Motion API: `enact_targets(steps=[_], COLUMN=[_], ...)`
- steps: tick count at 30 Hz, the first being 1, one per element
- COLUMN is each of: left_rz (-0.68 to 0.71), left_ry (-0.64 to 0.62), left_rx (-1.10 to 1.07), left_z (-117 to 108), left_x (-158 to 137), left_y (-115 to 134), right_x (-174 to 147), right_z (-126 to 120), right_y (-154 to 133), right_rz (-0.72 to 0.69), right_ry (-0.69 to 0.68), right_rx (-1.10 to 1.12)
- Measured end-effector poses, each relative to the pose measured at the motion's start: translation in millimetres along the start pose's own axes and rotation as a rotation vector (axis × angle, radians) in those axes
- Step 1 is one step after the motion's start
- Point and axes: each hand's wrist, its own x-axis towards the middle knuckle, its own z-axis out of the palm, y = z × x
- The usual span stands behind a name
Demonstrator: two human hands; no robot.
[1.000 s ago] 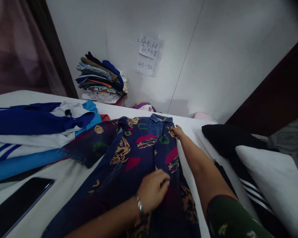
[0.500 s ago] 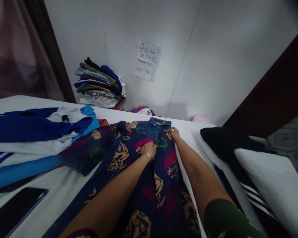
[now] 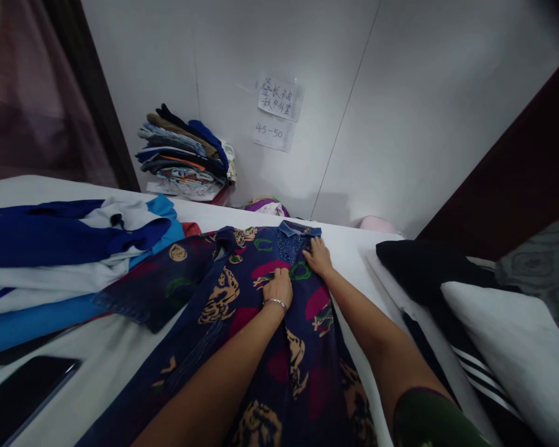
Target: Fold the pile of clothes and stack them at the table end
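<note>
— What dominates the scene?

— A white table (image 3: 347, 239) against a pale wall (image 3: 410, 118). Across it lies a dark printed shirt (image 3: 307, 347), front side up, denim collar (image 3: 286, 230) toward the wall, one sleeve (image 3: 156, 279) slanting toward a heap of blue and white clothes (image 3: 74, 242).

— And what has just changed?

— The right hand (image 3: 318, 257) moves in from the shirt's outer shoulder edge to its upper front, just below the collar. The left hand (image 3: 278, 290), lower down the shirt a second ago, now stays at the front edge. That suggests attention has turned from the shoulder to the front near the neck; the shirt's body already looks spread out.

— Where does the shirt lie relative to the grip?

— Beneath both hands, most of it stretching back below them. The left fingers close on cloth at the front edge; the right fingers bend onto the fabric, though whether they pinch or merely press, I cannot tell.

— The smallest detail?

— A silver bracelet (image 3: 276, 303) at the left wrist.
</note>
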Motion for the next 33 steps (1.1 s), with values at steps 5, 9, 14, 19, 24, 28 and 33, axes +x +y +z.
enact_targets(steps=[5, 9, 14, 19, 24, 28, 33], left_rz=[0.000, 0.002, 0.010, 0.016, 0.010, 0.005, 0.005], left_ry=[-0.030, -0.033, -0.028, -0.021, -0.018, -0.020, -0.037], left_rx=[0.028, 0.041, 0.030, 0.011, 0.001, 0.001, 0.009], left_z=[3, 3, 0, -2, -3, -6, -19], left_x=[2, 3, 3, 2, 1, 3, 1], left_y=[0, 0, 1, 1, 3, 4, 8], right_x=[3, -1, -58, -175, -288, -345, -376], right_z=[14, 5, -9, -27, -54, -63, -59], right_y=[-13, -20, -35, -45, -51, -52, -49], right_rz=[-0.036, -0.014, -0.044, -0.186, -0.267, -0.261, -0.230], right_ry=[-0.208, -0.237, -0.284, -0.369, -0.463, -0.445, -0.364], right_rx=[-0.123, -0.136, -0.151, -0.082, 0.020, 0.019, -0.018])
